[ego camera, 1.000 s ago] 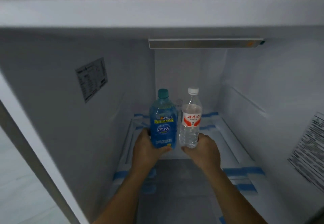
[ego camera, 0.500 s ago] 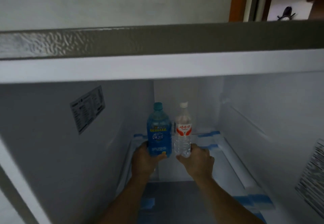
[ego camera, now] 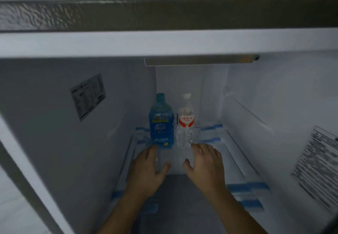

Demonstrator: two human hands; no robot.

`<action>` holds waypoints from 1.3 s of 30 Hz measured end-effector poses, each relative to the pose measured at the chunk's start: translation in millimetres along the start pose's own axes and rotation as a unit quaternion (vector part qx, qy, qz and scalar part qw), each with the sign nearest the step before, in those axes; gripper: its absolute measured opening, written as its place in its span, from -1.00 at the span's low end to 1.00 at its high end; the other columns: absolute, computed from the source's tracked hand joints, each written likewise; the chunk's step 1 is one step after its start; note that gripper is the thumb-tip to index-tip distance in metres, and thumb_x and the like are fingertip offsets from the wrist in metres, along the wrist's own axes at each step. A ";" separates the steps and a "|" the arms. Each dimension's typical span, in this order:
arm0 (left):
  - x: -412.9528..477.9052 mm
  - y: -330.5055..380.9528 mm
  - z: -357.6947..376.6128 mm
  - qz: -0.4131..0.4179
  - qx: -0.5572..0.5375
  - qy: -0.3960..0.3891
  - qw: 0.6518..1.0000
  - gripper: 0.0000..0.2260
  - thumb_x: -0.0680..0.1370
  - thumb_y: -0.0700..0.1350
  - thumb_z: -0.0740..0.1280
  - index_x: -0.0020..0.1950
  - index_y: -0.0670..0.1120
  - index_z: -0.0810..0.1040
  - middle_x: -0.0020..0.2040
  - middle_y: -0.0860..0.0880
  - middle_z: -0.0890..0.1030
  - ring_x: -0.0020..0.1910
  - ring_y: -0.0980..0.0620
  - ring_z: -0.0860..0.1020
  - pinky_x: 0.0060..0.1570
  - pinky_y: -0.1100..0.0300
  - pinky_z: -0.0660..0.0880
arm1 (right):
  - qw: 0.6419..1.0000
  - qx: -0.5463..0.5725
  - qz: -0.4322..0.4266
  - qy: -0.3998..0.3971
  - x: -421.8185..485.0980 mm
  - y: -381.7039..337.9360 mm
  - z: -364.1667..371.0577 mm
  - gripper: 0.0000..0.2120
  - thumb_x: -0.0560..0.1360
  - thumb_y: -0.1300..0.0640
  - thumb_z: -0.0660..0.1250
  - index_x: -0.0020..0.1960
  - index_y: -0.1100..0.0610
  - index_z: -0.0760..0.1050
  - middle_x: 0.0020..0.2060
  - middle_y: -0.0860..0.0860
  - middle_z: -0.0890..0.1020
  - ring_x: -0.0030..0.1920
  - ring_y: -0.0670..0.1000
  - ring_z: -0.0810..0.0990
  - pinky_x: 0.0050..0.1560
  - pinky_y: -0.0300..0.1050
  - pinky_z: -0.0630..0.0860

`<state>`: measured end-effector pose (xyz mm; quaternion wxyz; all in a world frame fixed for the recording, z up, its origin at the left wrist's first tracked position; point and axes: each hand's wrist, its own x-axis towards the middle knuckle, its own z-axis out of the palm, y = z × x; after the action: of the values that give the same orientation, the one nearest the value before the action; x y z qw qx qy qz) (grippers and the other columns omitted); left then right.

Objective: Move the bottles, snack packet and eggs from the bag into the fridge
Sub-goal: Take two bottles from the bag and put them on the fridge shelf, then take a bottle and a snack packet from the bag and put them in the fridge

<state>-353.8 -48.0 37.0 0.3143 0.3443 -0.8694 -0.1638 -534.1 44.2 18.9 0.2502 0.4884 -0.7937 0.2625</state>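
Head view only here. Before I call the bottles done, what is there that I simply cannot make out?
- Bag, snack packet, eggs: outside the head view.
- Print on the blue bottle and clear bottle: blurred, too small.
- Whether the left hand or right hand touches a bottle base: blur hides the gap.
- Left-wall sticker text: blurred.
- Anything below this shelf: cut off by the bottom edge.

On the clear water bottle (ego camera: 185, 124), red Chinese characters are printed on a white label, but they are too blurred to be read. The yellow text line on the blue bottle (ego camera: 161, 126) is illegible. Fine print on the left-wall sticker (ego camera: 88, 96) and the right-wall sticker (ego camera: 318, 168) cannot be made out.
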 end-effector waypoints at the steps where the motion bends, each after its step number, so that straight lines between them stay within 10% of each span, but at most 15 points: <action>1: -12.6 -2.1 -1.5 0.032 0.030 -0.003 0.999 -0.41 0.53 0.28 0.23 0.45 -0.03 0.42 0.29 0.03 0.56 0.20 0.00 0.56 0.15 0.15 0.48 | 1.000 0.000 -0.014 -0.003 -9.1 -1.1 -6.6 -0.52 0.34 -0.06 0.45 0.18 0.15 0.61 0.01 0.07 0.68 0.05 0.12 0.63 0.07 0.06 0.55; 29: -179.0 33.4 58.3 0.284 0.016 -0.172 0.943 -0.46 0.48 0.21 0.22 0.39 -0.01 0.38 0.31 -0.10 0.61 0.29 -0.17 0.58 0.19 -0.26 0.54 | 0.972 -0.056 0.190 -0.125 -265.7 1.0 -96.5 -0.43 0.49 -0.21 0.24 0.37 0.10 0.50 0.28 0.11 0.59 0.30 0.15 0.56 0.24 0.21 0.55; 39: -211.2 62.2 85.5 0.371 -0.076 -0.226 0.897 -0.47 0.49 0.17 0.30 0.37 -0.09 0.48 0.30 -0.10 0.60 0.27 -0.12 0.57 0.27 -0.07 0.46 | 0.937 -0.134 0.311 -0.086 -334.5 -12.5 -146.3 -0.48 0.46 -0.09 0.34 0.36 0.10 0.52 0.25 0.10 0.59 0.30 0.16 0.53 0.32 0.17 0.45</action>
<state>-321.6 150.1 -87.5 0.1728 -0.0748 -0.9665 -0.1745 -369.1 351.5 -89.7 0.1502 0.1999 -0.9523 0.1750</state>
